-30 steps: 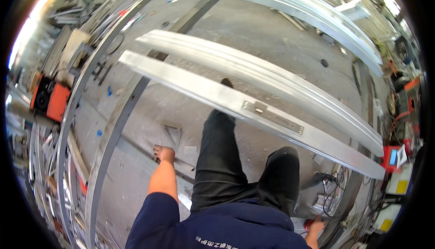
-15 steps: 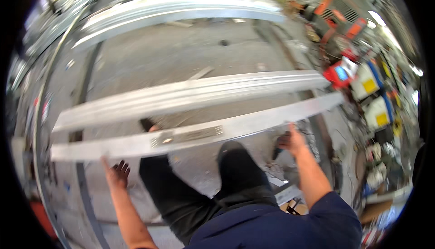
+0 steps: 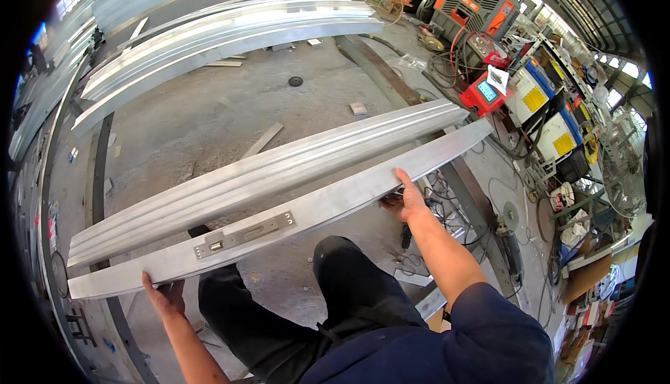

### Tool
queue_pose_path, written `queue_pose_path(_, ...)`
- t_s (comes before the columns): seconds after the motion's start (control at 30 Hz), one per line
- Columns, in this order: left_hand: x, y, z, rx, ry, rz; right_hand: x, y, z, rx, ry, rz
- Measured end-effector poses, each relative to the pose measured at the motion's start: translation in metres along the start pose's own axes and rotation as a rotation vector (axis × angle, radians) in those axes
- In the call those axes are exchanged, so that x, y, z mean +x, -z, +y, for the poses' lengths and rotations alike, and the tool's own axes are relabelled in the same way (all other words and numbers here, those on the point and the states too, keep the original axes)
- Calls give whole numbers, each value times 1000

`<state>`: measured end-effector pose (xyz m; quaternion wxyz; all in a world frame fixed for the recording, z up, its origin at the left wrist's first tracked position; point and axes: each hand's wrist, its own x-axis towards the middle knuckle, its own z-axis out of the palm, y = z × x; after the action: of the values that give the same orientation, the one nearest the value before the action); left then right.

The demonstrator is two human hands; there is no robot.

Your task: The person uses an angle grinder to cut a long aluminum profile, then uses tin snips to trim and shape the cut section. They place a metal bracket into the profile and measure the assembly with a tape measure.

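Observation:
A long silver metal profile (image 3: 349, 188) lies slantwise in front of me, its right end farther away. Set into its face is a rectangular lock plate (image 3: 246, 234) with small holes and a raised latch. My left hand (image 3: 165, 296) grips the near edge toward the left end, thumb on the face and fingers underneath. Right of the middle, my right hand (image 3: 405, 201) clasps the same edge, thumb on top and its fingers partly hidden below. Just beyond lies a grooved stack of similar profiles (image 3: 272, 167).
Steel rails (image 3: 469, 185) run beneath the profiles on both sides. More bright profiles (image 3: 230, 31) lie at the far left. On the right are a red device with a screen (image 3: 483, 95), a grey-orange machine (image 3: 478, 0), an angle grinder (image 3: 510, 251) and loose cables. A small black disc (image 3: 296, 82) lies on the floor.
My hands have closed on the profile's near edge, thumbs now over its face. The view has shifted, and the profile now slants more steeply, its left end lower in the picture.

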<state>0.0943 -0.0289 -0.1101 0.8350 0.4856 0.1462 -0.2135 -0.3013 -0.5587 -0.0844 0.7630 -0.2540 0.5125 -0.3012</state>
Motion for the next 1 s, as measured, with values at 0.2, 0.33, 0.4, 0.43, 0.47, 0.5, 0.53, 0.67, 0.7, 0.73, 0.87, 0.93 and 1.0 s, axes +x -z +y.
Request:
queue_pose_path(0.2, 10, -7, 1, 30, 33, 38, 18, 13, 0, -147, -44, -106)
queue_pose_path(0.33, -11, 8, 45, 632, 71, 247, -9, 28, -50, -773, -353, -520)
queue_pose_path(0.4, -12, 7, 78, 1190, -306, 422, -44, -37, -65, -1094, 197, -522)
queue_pose_path(0.43, -7, -4, 91, 1279, -672, 463, -42, -63, -68, -1087, 397, -445)
queue_pose_path(0.47, -1, -20, 98, 1222, -845, 402, -36, -93, -69, -1259, 712, -383)
queue_pose_path(0.5, 7, -51, 102, 1203, -862, 194, -28, -121, -71, -1404, 875, -389)
queue_pose_path(0.53, 9, -91, 100, 1516, -769, 164, -22, -143, -70, -1547, 1050, -382)
queue_pose_path(0.67, 68, -127, 86, 2141, -606, -270, 37, -192, -37, -2074, 1154, -666)
queue_pose_path(0.7, 70, -134, 88, 2204, -553, -268, 41, -201, -31, -2203, 1065, -676)
queue_pose_path(0.73, 72, -142, 84, 2255, -494, -288, 42, -205, -30, -2346, 956, -666)
queue_pose_path(0.87, 84, -164, 98, 2418, -320, -413, 52, -217, -40, -2366, 882, -724)
queue_pose_path(0.93, 95, -173, 111, 2348, -284, -501, 53, -239, -59, -2302, 716, -836)
queue_pose_path(1.0, 111, -186, 122, 2212, -161, -632, 65, -269, -78, -2244, 494, -886)
